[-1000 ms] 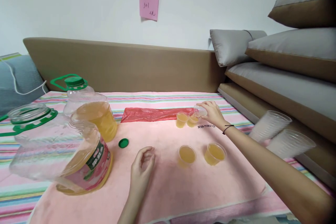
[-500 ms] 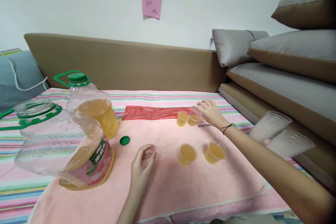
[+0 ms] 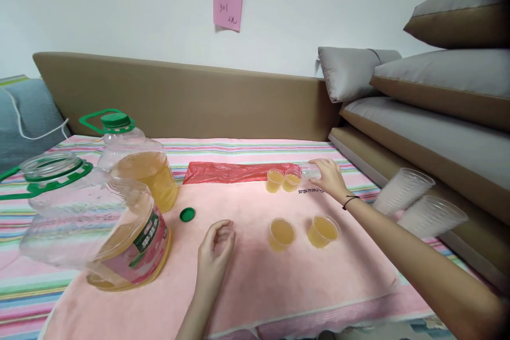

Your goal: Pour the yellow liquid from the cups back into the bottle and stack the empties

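My right hand (image 3: 330,178) reaches to the back right of the pink towel (image 3: 239,287), fingers wrapped round a clear plastic cup (image 3: 309,171) with no drink visible in it. Just left of that cup stand two cups of yellow drink, a left one (image 3: 273,183) and a right one (image 3: 292,183). Closer to me are two more filled cups, one (image 3: 282,234) near the middle and one (image 3: 322,231) to its right. Low over the towel, my left hand (image 3: 217,247) holds nothing, its fingers loosely curled and the thumb apart.
On the left stand an uncapped jug (image 3: 147,255) and a capped jug (image 3: 159,186), both part full. A green cap (image 3: 187,214) lies on the towel. Behind is a red plastic bag (image 3: 231,171). Stacked cups (image 3: 406,191) lie at the right beside piled cushions (image 3: 430,117).
My right hand has moved slightly right, away from the back filled cups, and the clear cup in it now shows plainly. My left hand has hardly moved.
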Action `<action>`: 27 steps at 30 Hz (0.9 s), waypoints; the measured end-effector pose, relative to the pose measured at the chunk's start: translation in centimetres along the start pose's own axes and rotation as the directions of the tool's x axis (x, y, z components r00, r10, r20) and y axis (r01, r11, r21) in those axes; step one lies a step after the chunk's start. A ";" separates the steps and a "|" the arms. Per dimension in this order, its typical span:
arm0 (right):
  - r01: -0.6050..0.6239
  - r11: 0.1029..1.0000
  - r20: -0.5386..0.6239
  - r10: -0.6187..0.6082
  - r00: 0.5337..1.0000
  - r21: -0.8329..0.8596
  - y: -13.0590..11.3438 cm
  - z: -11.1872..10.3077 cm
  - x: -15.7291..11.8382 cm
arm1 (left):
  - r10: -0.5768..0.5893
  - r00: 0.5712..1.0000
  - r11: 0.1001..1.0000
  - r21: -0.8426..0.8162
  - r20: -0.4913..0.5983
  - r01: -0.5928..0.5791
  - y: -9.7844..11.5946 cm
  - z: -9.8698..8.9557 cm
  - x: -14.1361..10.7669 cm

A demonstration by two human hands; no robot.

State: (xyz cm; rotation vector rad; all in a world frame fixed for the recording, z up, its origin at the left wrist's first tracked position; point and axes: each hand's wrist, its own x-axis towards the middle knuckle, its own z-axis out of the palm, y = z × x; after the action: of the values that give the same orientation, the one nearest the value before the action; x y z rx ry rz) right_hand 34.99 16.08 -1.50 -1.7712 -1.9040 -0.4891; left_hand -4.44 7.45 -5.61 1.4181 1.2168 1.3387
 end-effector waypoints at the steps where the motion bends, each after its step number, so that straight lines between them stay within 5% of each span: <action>1: -0.010 1.000 0.000 0.010 1.000 0.007 0.0 -0.1 0.0 | -0.002 1.000 1.000 0.001 -0.001 0.002 0.0 0.0 0.0; 12: -0.192 0.954 0.004 0.197 0.980 0.228 -0.2 -0.8 -0.9 | 0.006 1.000 1.000 -0.015 -0.007 -0.006 0.4 0.1 0.1; 19: -0.406 0.682 0.063 0.468 0.881 0.608 -1.5 -1.6 -2.9 | 0.002 1.000 1.000 -0.004 -0.009 -0.002 0.0 0.0 0.3; 23: -0.410 0.507 0.067 0.565 0.823 0.759 -1.5 -5.0 -5.7 | -0.044 0.999 0.999 -0.002 -0.013 0.044 0.1 -0.4 0.7; 27: -0.358 0.438 -0.053 0.690 0.722 0.824 1.5 -10.7 -9.0 | -0.082 0.996 0.996 0.041 -0.016 0.083 0.3 -0.9 1.0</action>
State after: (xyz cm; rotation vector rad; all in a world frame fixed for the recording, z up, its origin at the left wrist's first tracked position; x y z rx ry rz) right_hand 38.02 2.78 1.96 -1.3921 -0.8957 0.2233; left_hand -5.31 8.34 -4.98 1.3740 1.3059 1.2761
